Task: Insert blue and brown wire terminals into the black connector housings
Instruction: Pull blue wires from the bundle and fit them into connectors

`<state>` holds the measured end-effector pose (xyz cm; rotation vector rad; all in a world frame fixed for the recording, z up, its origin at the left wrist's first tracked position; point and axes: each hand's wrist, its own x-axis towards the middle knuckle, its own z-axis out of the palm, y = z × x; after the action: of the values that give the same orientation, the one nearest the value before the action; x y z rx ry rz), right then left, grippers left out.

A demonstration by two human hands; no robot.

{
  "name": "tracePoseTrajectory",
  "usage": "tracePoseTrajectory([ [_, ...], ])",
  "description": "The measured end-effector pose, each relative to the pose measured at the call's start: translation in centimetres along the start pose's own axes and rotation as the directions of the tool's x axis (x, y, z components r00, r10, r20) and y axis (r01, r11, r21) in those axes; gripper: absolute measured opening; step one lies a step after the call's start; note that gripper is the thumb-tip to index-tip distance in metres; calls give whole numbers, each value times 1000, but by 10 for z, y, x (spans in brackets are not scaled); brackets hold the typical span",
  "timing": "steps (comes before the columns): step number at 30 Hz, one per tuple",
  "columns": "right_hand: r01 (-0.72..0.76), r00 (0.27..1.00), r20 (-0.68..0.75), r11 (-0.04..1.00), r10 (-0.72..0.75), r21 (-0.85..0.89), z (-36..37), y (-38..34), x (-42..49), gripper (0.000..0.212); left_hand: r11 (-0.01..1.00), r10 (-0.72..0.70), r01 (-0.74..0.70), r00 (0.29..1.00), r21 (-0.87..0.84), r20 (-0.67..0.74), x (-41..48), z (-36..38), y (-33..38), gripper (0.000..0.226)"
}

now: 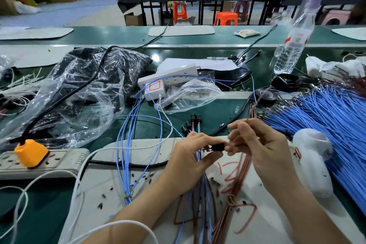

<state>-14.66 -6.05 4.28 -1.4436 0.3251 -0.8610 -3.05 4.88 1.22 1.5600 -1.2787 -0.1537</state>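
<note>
Fingers (206, 141) of the left hand (188, 160) curled tight, pinching a small black housing (216, 147) by its left end, over the near middle of the white mat (138, 156). Fingers (240, 126) of the right hand (265, 144) curled too, pinching thin brown wires (240, 176) just beside the right end of the housing. No telling whether any metal tip sits inside yet: too small to see. Blue wires (203, 204) hanging down under the left hand, maybe already in the housing, but hard to be sure. Other black housings (195, 119) lying just past the hands, with wires on them. A big heap of loose blue wires (326, 121) on the right, and a clear bag of black parts (95, 77) on the far left. Most likely very light, that housing, and hard and smooth, so easy to drop: best to hold by its sides, with the open end kept clear. Soft and bendy, those wires, so best to pinch close behind the metal tip; held further back, would probably just fold. Thin tips too, likely easy to bend, so push in straight and gently.
</note>
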Motion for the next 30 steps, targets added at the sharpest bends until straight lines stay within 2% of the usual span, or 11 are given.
tracePoseTrajectory([
  [4,-24,996,-87,1000,26,15,0,1,1,15,1000,9,-9,1000,4,-7,1,-1,-1,24],
  [11,28,999,-31,995,-31,-94,-1,6,-1,13,1000,21,-20,999,21,-48,1,-1,-4,24],
  [13,67,998,2,980,-67,-188,0,10,-2,13,999,31,-29,997,28,-67,1,-1,-4,24],
  [15,80,997,36,964,-74,-255,3,13,-5,18,1000,20,-20,998,2,-68,1,-1,-5,22],
  [17,34,998,64,971,-20,-238,4,14,-6,31,993,-22,15,998,-119,-61,1,-1,-3,18],
  [19,-53,989,128,983,77,-178,4,14,-6,42,954,-79,53,994,-295,-76,1,-1,0,18],
  [22,-114,970,197,981,144,-155,4,14,-5,33,863,-186,112,977,-492,-104,3,-1,5,21],
  [27,-177,953,229,978,198,-108,4,12,-4,20,791,-325,205,939,-577,-113,8,-5,3,21],
  [28,-219,937,260,972,234,-87,2,11,-3,21,747,-376,218,918,-628,-128,9,-6,1,20],
  [30,-317,870,369,944,327,-90,-3,8,-3,27,552,-511,194,847,-811,-145,14,-12,-4,17],
])
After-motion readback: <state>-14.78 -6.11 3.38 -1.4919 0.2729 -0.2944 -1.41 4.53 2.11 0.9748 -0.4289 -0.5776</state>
